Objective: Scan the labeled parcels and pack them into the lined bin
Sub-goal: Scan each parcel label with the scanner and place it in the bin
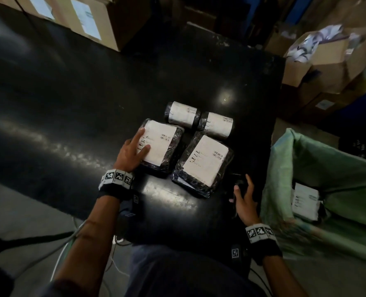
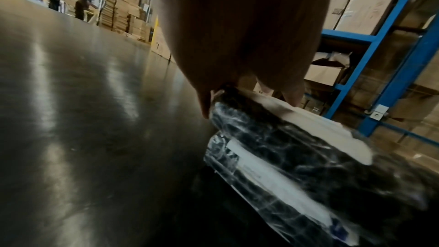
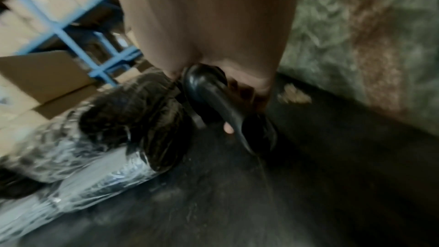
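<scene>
Four black plastic-wrapped parcels with white labels lie on the black table (image 1: 70, 93): a left flat parcel (image 1: 162, 144), a right flat parcel (image 1: 205, 161), and behind them two rolled parcels (image 1: 183, 114) (image 1: 217, 124). My left hand (image 1: 132, 151) rests on the left flat parcel's (image 2: 297, 134) label with straight, spread fingers, thumb at its edge. My right hand (image 1: 245, 198) grips a black handheld scanner (image 1: 239, 185) (image 3: 209, 97) just right of the right flat parcel (image 3: 130, 119), low over the table's front right corner. The green-lined bin (image 1: 284, 168) stands to the right with one labeled parcel (image 1: 305, 200) inside.
Cardboard boxes (image 1: 81, 18) stand at the table's back left. An open box of crumpled paper (image 1: 319, 50) sits on more boxes at the far right. Cables (image 1: 70, 239) hang below the table's front edge. Blue racking (image 2: 380, 44) with cartons rises behind the table.
</scene>
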